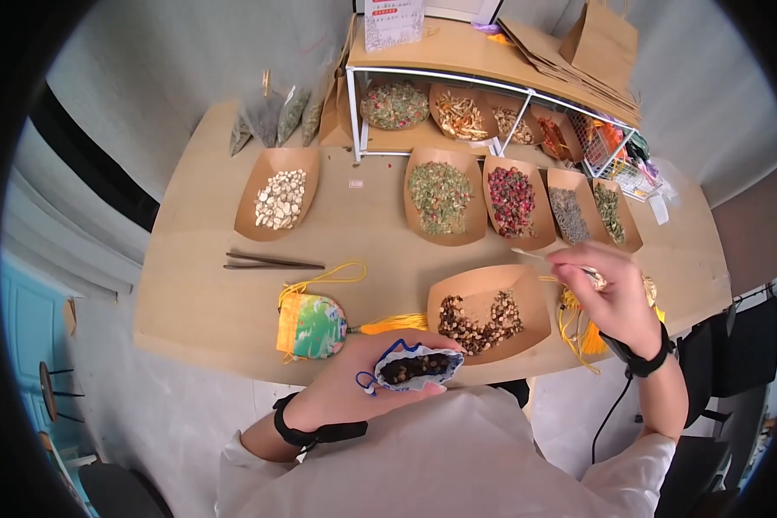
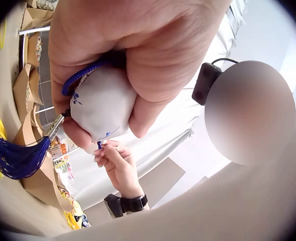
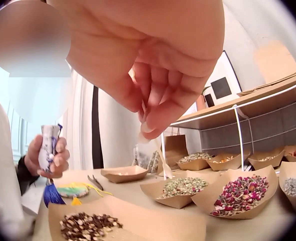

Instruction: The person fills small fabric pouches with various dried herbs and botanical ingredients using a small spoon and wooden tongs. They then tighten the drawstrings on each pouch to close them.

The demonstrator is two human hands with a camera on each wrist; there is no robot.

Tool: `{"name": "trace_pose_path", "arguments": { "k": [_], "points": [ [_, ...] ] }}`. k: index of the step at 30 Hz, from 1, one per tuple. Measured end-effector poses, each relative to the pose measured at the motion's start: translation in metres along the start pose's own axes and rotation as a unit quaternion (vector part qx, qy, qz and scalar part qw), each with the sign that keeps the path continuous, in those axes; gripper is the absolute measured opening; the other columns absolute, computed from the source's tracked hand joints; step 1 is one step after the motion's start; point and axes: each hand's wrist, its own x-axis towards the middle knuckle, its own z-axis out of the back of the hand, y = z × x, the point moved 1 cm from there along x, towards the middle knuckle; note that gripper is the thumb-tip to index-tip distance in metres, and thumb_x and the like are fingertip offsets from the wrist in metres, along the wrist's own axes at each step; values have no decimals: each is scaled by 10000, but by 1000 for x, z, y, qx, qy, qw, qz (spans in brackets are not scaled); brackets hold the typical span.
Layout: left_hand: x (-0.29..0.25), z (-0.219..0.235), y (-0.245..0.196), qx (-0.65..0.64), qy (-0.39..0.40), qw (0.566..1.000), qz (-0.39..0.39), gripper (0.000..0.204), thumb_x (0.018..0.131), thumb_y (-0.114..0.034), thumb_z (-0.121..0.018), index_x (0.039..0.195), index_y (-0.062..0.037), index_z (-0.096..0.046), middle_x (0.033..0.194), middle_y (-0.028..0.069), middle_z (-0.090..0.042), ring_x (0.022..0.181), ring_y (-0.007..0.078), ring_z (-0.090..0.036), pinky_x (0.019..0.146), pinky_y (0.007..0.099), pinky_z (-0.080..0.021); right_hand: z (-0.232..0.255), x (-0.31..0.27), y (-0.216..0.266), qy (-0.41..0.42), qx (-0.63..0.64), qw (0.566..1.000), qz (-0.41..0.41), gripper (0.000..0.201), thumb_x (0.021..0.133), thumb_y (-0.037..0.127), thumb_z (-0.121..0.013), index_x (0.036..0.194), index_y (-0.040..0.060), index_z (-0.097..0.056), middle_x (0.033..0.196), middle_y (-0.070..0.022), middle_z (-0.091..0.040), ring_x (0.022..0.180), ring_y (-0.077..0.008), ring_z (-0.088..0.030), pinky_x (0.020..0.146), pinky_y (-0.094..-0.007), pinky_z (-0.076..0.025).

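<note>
My left hand [image 1: 341,380] grips a white drawstring pouch [image 2: 105,105] with blue print, its mouth open upward. Dark chopped herbs [image 1: 410,369] show inside, and a blue tassel [image 2: 22,158] hangs from the pouch. Up at the right, my right hand [image 1: 609,285] pinches a thin wooden spoon [image 3: 164,163] between thumb and fingers, its tip pointing left. Between the hands, at the table's front edge, is a brown paper tray [image 1: 531,298] with mixed dark and pale chopped herbs [image 1: 483,332]. A green and yellow pouch [image 1: 311,326] with a yellow cord lies left of this tray.
Dark tongs [image 1: 272,262] lie at the left, below a tray of white slices [image 1: 280,200]. Trays of green herbs [image 1: 440,198], rosebuds [image 1: 511,200] and other dried plants line the back right. Behind them stands a shelf [image 1: 457,53]. Yellow tassels [image 1: 589,337] lie near the right hand.
</note>
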Motion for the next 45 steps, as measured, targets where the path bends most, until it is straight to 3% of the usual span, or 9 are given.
{"name": "trace_pose_path", "arguments": {
  "k": [3, 6, 15, 19, 24, 29, 32, 38, 45],
  "points": [
    [1, -1, 1, 4, 3, 1000, 1, 439, 895, -146, -788, 1311, -100, -658, 1203, 61, -729, 1085, 180, -703, 962, 313, -535, -19, 21, -12, 44, -101, 986, 122, 179, 899, 6, -663, 1070, -25, -705, 933, -157, -686, 832, -322, -666, 756, -395, -545],
    [0, 1, 0, -1, 4, 1000, 7, 438, 892, -130, -786, 1310, -93, -657, 1220, 69, -725, 1098, 180, -699, 969, 311, -534, -37, 39, -19, 63, -148, 964, 210, 200, 865, 10, -686, 1064, -13, -699, 962, -146, -677, 864, -330, -651, 750, -412, -541],
    [-5, 8, 8, -28, -3, 999, 17, 455, 867, -22, -779, 1300, -32, -637, 1273, 76, -711, 1141, 169, -677, 997, 309, -521, -54, 42, -25, 58, -192, 943, 264, 217, 773, -2, -690, 985, 33, -661, 862, -91, -574, 847, -279, -609, 738, -389, -548],
    [-7, 9, 10, -24, -8, 1000, 14, 445, 869, -18, -777, 1292, -31, -636, 1276, 78, -711, 1134, 156, -669, 996, 299, -515, -44, 34, -26, 63, -124, 960, 245, 206, 788, -54, -666, 985, 3, -683, 882, -101, -613, 855, -291, -629, 740, -387, -550],
    [-8, 10, 10, -29, -10, 999, 17, 447, 866, -26, -785, 1289, -34, -641, 1268, 75, -714, 1121, 153, -671, 993, 298, -515, -13, 14, -29, 29, 31, 998, 41, 182, 885, -75, -619, 1013, -13, -733, 946, -117, -718, 863, -281, -691, 731, -360, -541],
    [-9, 8, 17, -21, -17, 1000, -7, 447, 863, -36, -793, 1286, -41, -647, 1257, 69, -718, 1112, 153, -677, 991, 296, -516, -5, -11, -50, 54, 57, 995, -63, 172, 924, -39, -651, 1053, 10, -755, 899, -73, -731, 757, -140, -643, 674, -289, -502],
    [-6, 7, 13, -34, -16, 999, 3, 450, 864, -45, -796, 1288, -43, -647, 1251, 65, -720, 1114, 155, -680, 991, 298, -518, -6, -15, -66, 68, 45, 991, -104, 158, 929, -21, -660, 1047, 18, -758, 895, -66, -729, 729, -133, -636, 658, -290, -499],
    [-7, 7, 12, -32, -6, 999, 20, 452, 865, -41, -791, 1294, -44, -645, 1260, 70, -718, 1138, 162, -678, 1001, 305, -516, -17, -3, -79, 79, -59, 995, -33, 127, 880, 44, -713, 1001, 18, -744, 882, -103, -714, 717, -230, -676, 653, -354, -528],
    [-8, 7, 7, -59, -21, 997, 38, 402, 843, 40, -747, 1236, 16, -664, 1238, 135, -716, 1181, 211, -657, 1046, 327, -483, -23, 14, -73, 134, -149, 979, -44, 197, 853, 114, -735, 1027, 25, -717, 909, -149, -722, 812, -344, -702, 705, -431, -548]
  ]
}}
